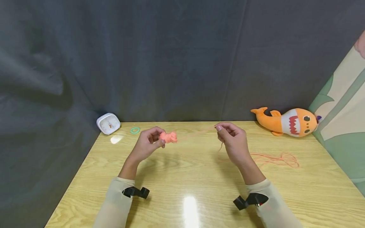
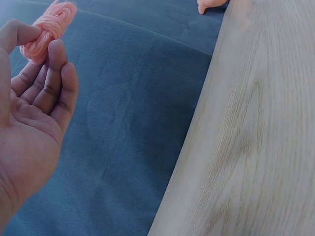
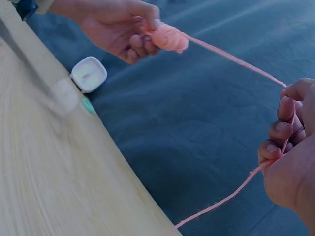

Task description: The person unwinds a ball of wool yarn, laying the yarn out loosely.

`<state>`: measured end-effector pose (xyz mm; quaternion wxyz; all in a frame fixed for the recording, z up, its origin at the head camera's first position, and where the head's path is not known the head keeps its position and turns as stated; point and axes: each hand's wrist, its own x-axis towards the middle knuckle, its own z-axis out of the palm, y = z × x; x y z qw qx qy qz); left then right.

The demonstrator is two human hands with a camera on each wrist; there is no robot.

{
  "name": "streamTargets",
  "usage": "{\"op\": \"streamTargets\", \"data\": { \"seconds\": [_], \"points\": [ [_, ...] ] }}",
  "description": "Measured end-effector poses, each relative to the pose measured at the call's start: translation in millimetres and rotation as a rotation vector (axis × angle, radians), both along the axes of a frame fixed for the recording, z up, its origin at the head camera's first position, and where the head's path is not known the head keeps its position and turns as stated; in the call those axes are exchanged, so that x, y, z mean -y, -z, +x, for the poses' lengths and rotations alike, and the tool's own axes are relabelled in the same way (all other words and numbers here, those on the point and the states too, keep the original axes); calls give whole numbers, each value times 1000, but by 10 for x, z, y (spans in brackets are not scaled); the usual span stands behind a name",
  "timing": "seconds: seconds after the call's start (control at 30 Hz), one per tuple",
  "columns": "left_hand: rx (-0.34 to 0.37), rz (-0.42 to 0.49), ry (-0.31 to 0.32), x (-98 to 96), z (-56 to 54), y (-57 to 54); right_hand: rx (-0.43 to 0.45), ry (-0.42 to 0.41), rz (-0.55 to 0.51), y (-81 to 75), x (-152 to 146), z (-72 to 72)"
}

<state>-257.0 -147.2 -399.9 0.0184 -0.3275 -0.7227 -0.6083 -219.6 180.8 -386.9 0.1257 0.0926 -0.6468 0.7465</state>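
Between thumb and fingers, my left hand pinches a small wound bundle of coral-pink yarn. The left wrist view shows strands wrapped round the middle of the bundle. A single yarn strand runs taut from the bundle across to my right hand, whose thumb and forefinger pinch it. In the right wrist view the strand passes down across the right palm and leaves below the curled fingers. Its loose length lies in loops on the table to the right of the right hand.
A white clock stands at the table's back left corner, with a green ring beside it. At the back right lies an orange shark plush. A dark curtain hangs behind the wooden table.
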Motion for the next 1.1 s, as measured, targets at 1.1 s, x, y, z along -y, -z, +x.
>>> {"op": "streamTargets", "data": {
  "seconds": [1.1],
  "points": [
    [16, 7, -55, -15, 28, -35, -100, 21, -355, -126, -439, -38]
  ]
}}
